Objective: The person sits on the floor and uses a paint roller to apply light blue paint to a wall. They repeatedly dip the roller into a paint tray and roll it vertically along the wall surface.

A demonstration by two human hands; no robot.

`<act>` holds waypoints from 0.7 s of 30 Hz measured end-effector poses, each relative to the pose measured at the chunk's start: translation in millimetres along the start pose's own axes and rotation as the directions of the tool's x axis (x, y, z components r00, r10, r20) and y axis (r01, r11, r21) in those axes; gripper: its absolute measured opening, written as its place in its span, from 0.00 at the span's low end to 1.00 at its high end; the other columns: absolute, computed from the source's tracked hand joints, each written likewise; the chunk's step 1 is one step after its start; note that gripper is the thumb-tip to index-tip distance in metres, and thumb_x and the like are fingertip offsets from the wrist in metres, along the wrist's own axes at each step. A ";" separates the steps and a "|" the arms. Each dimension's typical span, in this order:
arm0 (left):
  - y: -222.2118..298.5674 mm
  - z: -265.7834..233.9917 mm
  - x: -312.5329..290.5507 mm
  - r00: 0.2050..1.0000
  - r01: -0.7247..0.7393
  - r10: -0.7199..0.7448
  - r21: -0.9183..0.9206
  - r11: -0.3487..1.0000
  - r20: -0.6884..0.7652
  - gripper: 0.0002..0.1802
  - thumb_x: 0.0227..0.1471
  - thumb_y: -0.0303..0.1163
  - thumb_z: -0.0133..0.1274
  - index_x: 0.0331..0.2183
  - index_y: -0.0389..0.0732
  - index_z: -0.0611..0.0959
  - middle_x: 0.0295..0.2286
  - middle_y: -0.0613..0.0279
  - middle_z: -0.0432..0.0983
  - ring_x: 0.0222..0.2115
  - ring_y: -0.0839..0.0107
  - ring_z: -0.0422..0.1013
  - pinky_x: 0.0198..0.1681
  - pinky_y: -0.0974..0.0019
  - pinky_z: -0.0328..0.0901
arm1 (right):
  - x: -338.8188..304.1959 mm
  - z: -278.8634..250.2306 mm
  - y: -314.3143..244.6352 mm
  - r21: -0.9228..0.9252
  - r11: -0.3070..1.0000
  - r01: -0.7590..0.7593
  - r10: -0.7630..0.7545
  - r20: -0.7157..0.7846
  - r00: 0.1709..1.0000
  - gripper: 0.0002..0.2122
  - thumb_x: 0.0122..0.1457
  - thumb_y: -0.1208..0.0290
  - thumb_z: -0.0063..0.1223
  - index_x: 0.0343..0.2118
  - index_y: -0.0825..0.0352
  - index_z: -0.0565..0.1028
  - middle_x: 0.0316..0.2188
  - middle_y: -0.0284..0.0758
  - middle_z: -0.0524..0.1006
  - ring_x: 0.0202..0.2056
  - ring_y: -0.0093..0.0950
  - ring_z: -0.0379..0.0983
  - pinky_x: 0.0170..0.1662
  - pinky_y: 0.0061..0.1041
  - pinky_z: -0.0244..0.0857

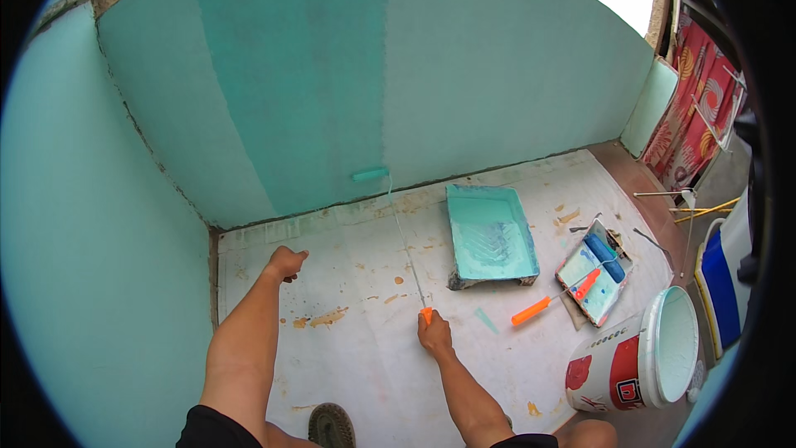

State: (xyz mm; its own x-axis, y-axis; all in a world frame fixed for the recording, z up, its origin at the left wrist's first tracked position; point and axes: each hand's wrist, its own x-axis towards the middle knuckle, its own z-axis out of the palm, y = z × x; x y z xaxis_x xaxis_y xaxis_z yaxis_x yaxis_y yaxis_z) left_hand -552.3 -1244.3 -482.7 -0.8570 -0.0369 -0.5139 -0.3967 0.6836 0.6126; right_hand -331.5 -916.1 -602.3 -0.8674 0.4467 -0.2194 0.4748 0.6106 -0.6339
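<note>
My right hand is wrapped round the orange handle of a long-framed paint roller. Its teal-coated sleeve lies against the low part of the teal wall, at the foot of a darker painted band. My left hand hangs over the floor sheet, fingers curled in, with nothing seen in it. To the right of the roller's wire sits a paint tray coated with teal paint. Beyond it, a smaller tray carries a blue roller, and an orange-handled tool leans on its edge.
A paint-spotted white sheet covers the floor. A white and red paint bucket tilts at the lower right. Another teal wall stands close on my left. Red patterned cloth and a yellow rod are at the right.
</note>
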 end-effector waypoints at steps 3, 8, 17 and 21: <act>1.4 0.9 0.3 1.000 0.000 0.000 -0.002 1.000 0.008 0.27 0.57 0.48 0.53 0.38 0.28 0.81 0.27 0.55 0.75 0.19 0.68 0.71 0.21 0.63 0.69 | -0.3 -0.5 1.0 -0.001 1.000 -0.014 0.014 0.031 0.999 0.20 0.61 0.54 0.47 0.41 0.70 0.71 0.34 0.58 0.77 0.40 0.56 0.75 0.45 0.49 0.69; 2.9 2.1 0.3 1.000 0.001 -0.001 -0.003 1.000 0.015 0.27 0.57 0.48 0.53 0.38 0.29 0.81 0.27 0.55 0.75 0.19 0.68 0.71 0.21 0.63 0.69 | -0.4 -1.3 2.9 -0.027 0.999 -0.038 0.040 0.055 0.998 0.21 0.61 0.54 0.47 0.41 0.72 0.72 0.35 0.58 0.77 0.40 0.56 0.75 0.46 0.48 0.69; 2.8 2.9 1.0 1.000 -0.008 0.008 -0.011 1.000 0.023 0.27 0.57 0.48 0.53 0.37 0.29 0.80 0.27 0.55 0.75 0.19 0.68 0.70 0.21 0.63 0.69 | -0.2 -5.7 1.2 -0.049 0.995 -0.083 0.088 0.102 0.991 0.23 0.61 0.53 0.46 0.43 0.73 0.72 0.37 0.59 0.77 0.43 0.55 0.74 0.48 0.48 0.68; 1.1 4.0 1.7 1.000 -0.012 0.013 -0.017 1.000 0.024 0.26 0.57 0.48 0.53 0.36 0.29 0.80 0.26 0.55 0.74 0.18 0.68 0.70 0.21 0.63 0.68 | -1.7 -5.7 1.6 -0.024 0.996 -0.081 0.082 0.088 0.993 0.23 0.61 0.53 0.46 0.42 0.74 0.73 0.37 0.59 0.77 0.43 0.56 0.74 0.48 0.47 0.68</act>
State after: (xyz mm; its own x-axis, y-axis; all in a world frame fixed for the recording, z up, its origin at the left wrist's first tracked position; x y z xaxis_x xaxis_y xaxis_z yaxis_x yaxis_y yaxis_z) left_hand -552.9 -1240.7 -485.3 -0.8540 -0.0108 -0.5202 -0.3918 0.6712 0.6293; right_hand -328.4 -912.2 -598.7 -0.8351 0.4359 -0.3356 0.5466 0.5879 -0.5963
